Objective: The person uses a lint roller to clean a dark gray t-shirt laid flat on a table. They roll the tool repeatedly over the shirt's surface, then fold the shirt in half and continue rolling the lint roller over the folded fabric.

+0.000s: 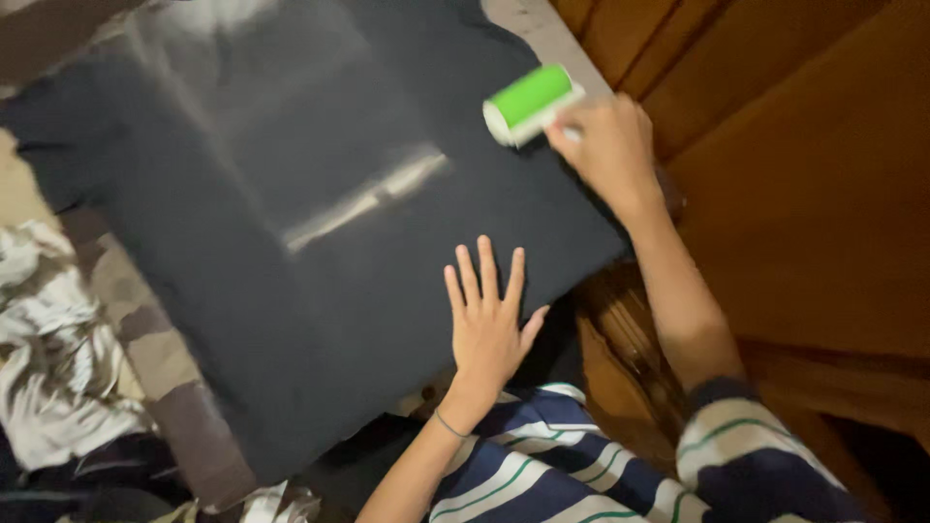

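My left hand [487, 324] lies flat on the dark T-shirt [291, 223], palm down, fingers spread and pointing far, gripping nothing. It presses near the shirt's near-right edge. A thin band sits on that wrist.

My right hand [608, 147] is closed around the handle of a lint roller [531, 102]. The handle is mostly hidden in my fist; only a bit of white shows by the fingers. The roller's green drum with its white end cap points left and sits against the shirt's far-right part, near the edge of the cloth.

The T-shirt is spread flat across the middle of the view, one sleeve reaching out at the far left. A pale streak [368, 199] runs slantwise over its middle; blur keeps me from telling whether it is a print or glare.

Under the shirt, a patterned cover [160, 358] in brown and cream shows along the near-left side. Crumpled white and dark cloth [48, 368] lies heaped at the near left. Brown wooden surface [804, 194] fills the right side, just past the shirt. My striped sleeves [542, 465], navy, white and green, show at the near edge.
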